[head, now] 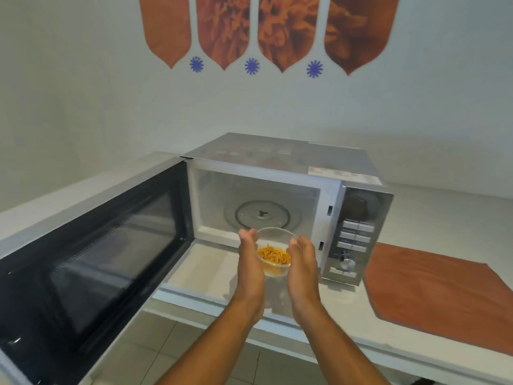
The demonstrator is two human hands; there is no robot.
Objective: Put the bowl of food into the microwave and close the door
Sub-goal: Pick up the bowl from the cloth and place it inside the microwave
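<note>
Two hands cradle the bowl in front of the open microwave.

Both the left hand (251, 262) and right hand (302, 262) press flat palms against the clear bowl (274, 254) of orange food, held between them above the counter's (416, 215) front edge, just short of the microwave (277, 190) cavity. Palms alone could let smooth glass slip; its rim might clip the sill, and the door (91, 259) stands wide.

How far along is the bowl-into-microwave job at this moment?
Done: the silver microwave's black-windowed door stands wide open. In hand: the left hand and right hand cup the clear glass bowl of orange food just before the opening. Left: setting it on the round glass turntable, which is bare, then shutting the door.
</note>
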